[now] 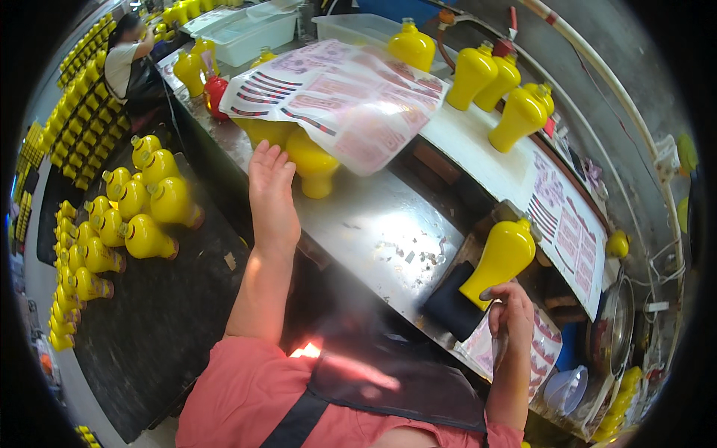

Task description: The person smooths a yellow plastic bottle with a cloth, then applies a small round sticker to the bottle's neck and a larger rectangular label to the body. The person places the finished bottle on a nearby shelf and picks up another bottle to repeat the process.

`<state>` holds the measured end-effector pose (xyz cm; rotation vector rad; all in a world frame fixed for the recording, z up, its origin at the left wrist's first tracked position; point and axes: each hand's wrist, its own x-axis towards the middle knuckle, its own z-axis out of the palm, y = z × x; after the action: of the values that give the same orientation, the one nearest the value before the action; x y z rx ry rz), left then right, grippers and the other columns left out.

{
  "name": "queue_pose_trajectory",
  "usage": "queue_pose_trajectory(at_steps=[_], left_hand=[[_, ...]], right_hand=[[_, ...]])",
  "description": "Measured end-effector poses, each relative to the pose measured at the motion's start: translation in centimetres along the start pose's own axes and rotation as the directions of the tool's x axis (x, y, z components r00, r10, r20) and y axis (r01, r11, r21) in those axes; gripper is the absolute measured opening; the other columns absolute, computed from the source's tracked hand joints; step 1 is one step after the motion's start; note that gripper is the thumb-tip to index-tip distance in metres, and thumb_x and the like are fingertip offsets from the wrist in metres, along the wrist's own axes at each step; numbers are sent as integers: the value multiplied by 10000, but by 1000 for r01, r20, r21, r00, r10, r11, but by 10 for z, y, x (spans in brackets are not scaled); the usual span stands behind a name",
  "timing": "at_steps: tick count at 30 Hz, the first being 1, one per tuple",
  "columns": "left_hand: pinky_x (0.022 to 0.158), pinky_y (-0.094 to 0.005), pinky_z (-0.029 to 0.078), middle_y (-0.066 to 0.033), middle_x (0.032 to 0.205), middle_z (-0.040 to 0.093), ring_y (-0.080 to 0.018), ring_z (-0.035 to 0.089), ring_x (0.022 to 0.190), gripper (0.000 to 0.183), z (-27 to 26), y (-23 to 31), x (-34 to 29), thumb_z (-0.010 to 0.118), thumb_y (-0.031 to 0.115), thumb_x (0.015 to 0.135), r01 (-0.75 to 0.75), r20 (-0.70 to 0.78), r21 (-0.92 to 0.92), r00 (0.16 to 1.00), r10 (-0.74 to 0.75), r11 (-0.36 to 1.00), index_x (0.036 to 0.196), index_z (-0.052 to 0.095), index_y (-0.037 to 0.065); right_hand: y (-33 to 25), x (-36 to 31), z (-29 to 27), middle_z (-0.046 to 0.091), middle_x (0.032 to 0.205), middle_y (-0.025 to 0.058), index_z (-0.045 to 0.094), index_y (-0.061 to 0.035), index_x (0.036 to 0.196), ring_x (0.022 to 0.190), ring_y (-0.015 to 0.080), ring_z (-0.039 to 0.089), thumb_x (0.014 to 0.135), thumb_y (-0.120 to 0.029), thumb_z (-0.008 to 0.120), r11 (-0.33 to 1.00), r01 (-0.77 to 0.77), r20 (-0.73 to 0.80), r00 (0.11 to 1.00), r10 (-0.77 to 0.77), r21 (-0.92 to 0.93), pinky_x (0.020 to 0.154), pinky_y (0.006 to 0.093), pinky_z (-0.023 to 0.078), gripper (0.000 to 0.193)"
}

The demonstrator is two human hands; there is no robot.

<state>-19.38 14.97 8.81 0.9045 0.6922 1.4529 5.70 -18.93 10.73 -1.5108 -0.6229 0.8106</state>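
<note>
My left hand (pixel 272 194) reaches over the metal table with its fingers stretched out, beside a yellow bottle (pixel 314 163) that lies partly under a printed transfer sheet (pixel 351 97). The fingertips overlap the bottles at the sheet's edge; whether they touch cannot be made out. My right hand (pixel 514 317) has its fingers curled at the foot of another yellow bottle (pixel 502 257), which leans over a black pad (pixel 454 302). One of its fingertips looks dark. The palm side of this hand is hidden.
Several yellow bottles (pixel 521 119) stand on the white board at the back right, near a second printed sheet (pixel 571 231). More bottles (pixel 149 235) crowd the dark surface at left. Clear plastic bins (pixel 250 37) sit at the back. A person (pixel 128 63) works at far left.
</note>
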Motion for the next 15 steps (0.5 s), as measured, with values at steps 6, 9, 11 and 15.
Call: queue_pose_trajectory(at_steps=[6, 9, 11, 15], left_hand=[[1228, -449, 314, -296, 1594, 292, -371, 324, 1497, 699, -20, 7, 34, 550, 61, 996, 52, -2, -97, 999, -52, 994, 1593, 208, -64], [1207, -445, 350, -298, 1579, 314, -372, 370, 1466, 704, -24, 14, 46, 555, 78, 1004, 26, -3, -136, 1000, -26, 990, 1593, 199, -67], [1189, -446, 372, -294, 1560, 344, -367, 419, 1425, 717, -25, 19, 55, 558, 91, 1010, 29, -25, -147, 999, -33, 989, 1598, 178, -63], [1163, -450, 401, -273, 1516, 404, -354, 491, 1354, 758, -29, 24, 71, 566, 113, 1017, 39, -41, -224, 998, -49, 974, 1611, 125, -52]], right_hand=[[-39, 53, 57, 482, 561, -21, 653, -26, 1114, 447, 66, 424, 1103, -258, 466, 991, -90, 126, 987, 102, -95, 437, 212, 308, 298], [-50, 77, 80, 498, 579, -31, 662, -40, 1118, 445, 46, 419, 1093, -258, 506, 983, -108, 216, 967, 139, -147, 437, 208, 302, 269], [-53, 89, 94, 506, 589, -45, 666, -40, 1111, 454, 34, 418, 1085, -257, 536, 981, -124, 237, 959, 158, -152, 441, 203, 303, 254], [-58, 103, 112, 534, 621, -37, 671, -29, 1138, 465, 27, 429, 1076, -244, 556, 976, -136, 301, 936, 184, -171, 442, 196, 322, 252]])
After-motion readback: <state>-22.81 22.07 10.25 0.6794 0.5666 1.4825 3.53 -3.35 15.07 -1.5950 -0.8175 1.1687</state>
